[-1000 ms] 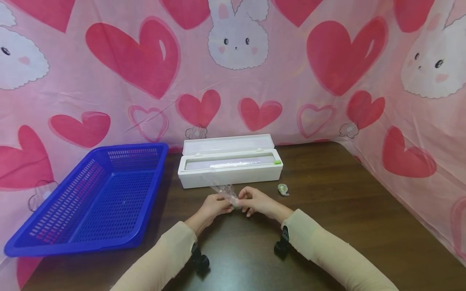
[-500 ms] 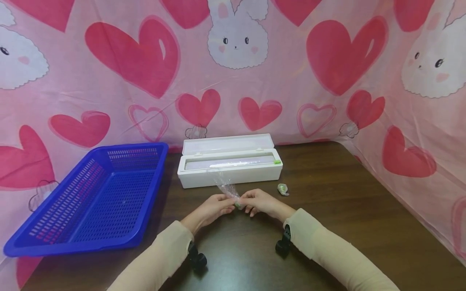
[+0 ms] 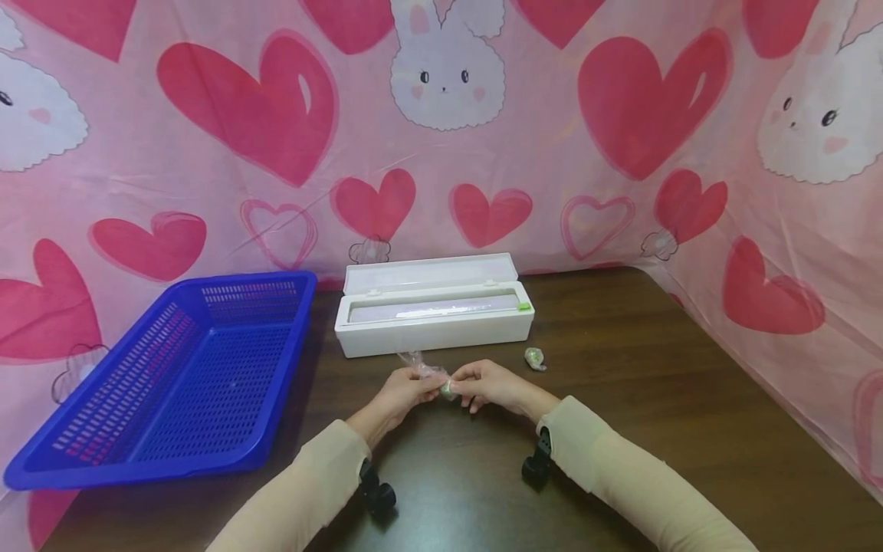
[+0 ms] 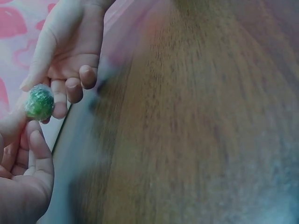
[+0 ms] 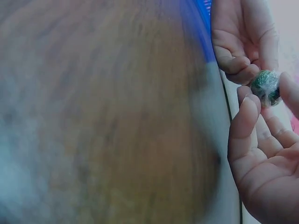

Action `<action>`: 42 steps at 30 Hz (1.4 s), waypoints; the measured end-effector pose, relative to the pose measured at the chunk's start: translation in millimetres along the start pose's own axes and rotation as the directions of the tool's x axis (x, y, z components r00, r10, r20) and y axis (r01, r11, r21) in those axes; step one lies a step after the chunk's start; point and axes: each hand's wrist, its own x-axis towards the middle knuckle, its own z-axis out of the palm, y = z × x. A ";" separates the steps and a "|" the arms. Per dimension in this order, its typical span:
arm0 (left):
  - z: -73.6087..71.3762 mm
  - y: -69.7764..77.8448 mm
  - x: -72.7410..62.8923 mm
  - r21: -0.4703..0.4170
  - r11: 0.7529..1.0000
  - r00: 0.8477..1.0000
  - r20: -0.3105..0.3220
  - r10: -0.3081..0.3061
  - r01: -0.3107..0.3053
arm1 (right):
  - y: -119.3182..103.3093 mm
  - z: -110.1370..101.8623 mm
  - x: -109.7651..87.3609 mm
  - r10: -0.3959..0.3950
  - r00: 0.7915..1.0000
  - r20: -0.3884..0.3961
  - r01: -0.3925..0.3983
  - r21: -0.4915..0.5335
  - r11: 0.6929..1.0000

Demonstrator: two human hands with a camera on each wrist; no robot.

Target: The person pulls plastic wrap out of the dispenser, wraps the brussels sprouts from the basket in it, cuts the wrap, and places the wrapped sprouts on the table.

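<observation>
A small green ball (image 4: 39, 102) wrapped in clear cling film sits between the fingertips of both hands, above the middle of the table. The left hand (image 3: 402, 395) pinches it from the left, and the film's loose, gathered tail (image 3: 419, 363) sticks out over that hand's fingers. From the right, the right hand (image 3: 493, 383) holds the ball between thumb and fingers. In the right wrist view the film lies creased and bunched across the green ball (image 5: 265, 86). A second wrapped green bundle (image 3: 534, 358) lies on the table just beyond the right hand.
Behind the hands stands a white cling film box (image 3: 434, 337), its lid raised and a roll inside. A blue plastic basket (image 3: 138, 477) is at the left. The brown table (image 3: 655, 414) meets a pink heart-patterned cloth (image 3: 552, 153) at the back and right.
The film tail, which stood up long and loose half a second ago, is now shorter, bunched and leaning left over the left hand. Both hands stay in nearly the same place.
</observation>
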 end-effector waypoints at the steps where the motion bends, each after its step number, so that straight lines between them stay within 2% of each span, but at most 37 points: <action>1: 0.1 0.4 -0.3 0.005 1.000 1.000 -0.003 0.004 -0.004 | 0.5 -0.3 0.2 -0.003 1.000 0.004 0.003 -0.002 1.000; 9: -1.3 1.3 -0.1 0.036 0.999 0.999 0.046 0.014 -0.016 | 0.5 -0.2 1.1 -0.003 1.000 0.012 0.003 0.016 1.000; 14: -3.3 0.6 1.0 -0.008 1.000 0.993 0.116 -0.009 0.010 | 0.1 0.0 0.4 0.002 1.000 0.013 -0.003 0.016 1.000; 18: -4.0 1.8 0.4 -0.067 0.997 0.990 0.142 -0.021 0.031 | 0.7 -0.7 0.8 -0.004 1.000 0.017 0.004 0.024 1.000; 24: -3.3 0.8 0.8 -0.119 0.993 0.993 0.119 -0.007 0.021 | -0.3 -1.3 1.0 -0.021 0.999 0.048 0.020 0.026 0.999; 31: -1.0 0.3 0.0 -0.117 0.993 0.997 0.080 0.015 -0.006 | -1.9 0.0 -0.6 -0.044 0.995 0.087 0.043 0.013 0.999; 35: 0.5 0.4 -1.1 -0.125 0.992 0.999 0.052 0.007 -0.001 | -1.7 -0.1 -0.7 -0.049 0.996 0.079 0.048 0.018 0.999; 42: -0.8 2.8 -0.9 -0.178 0.984 0.998 0.056 -0.002 0.012 | -0.2 -1.2 -0.2 -0.040 0.997 0.067 0.039 0.013 0.999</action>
